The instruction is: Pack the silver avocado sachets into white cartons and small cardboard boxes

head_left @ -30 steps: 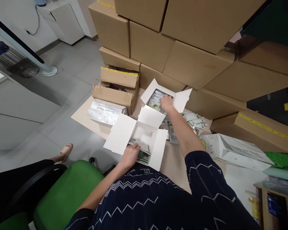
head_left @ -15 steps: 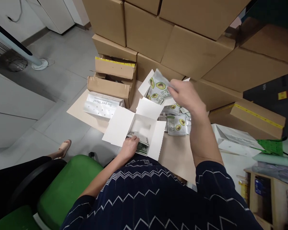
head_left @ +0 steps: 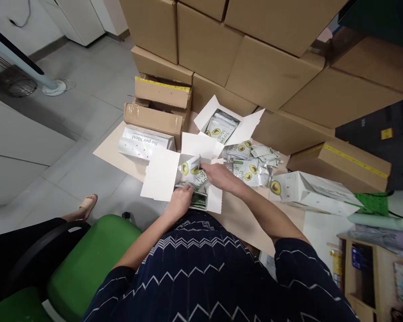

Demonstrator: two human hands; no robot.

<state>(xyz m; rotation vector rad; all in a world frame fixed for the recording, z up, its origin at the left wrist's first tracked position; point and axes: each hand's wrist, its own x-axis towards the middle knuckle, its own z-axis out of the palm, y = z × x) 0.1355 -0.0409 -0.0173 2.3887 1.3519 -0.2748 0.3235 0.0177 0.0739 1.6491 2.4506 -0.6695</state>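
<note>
My right hand (head_left: 220, 177) is closed on an avocado-print sachet (head_left: 193, 172) and holds it inside the near white box (head_left: 161, 175), whose flaps stand open. My left hand (head_left: 180, 201) rests at that box's near edge, fingers curled onto the sachets stacked inside (head_left: 199, 201). Behind it a second open white box (head_left: 248, 127) holds more of the same sachets (head_left: 220, 129). Loose sachets (head_left: 246, 170) lie on the flat cardboard sheet (head_left: 245, 219) to the right of the near box.
Stacked brown cartons (head_left: 255, 58) wall the back. Two opened brown cartons (head_left: 156, 118) and a closed white "Su-per Meal" box (head_left: 144, 142) lie left. Another white box (head_left: 309, 192) lies on its side right. A green chair (head_left: 87, 264) and a sandalled foot (head_left: 87, 205) are lower left.
My right hand lifted a sachet out of the far white box, carried it toward me and lowered it into the near box. My left hand stayed at the near box's edge.
</note>
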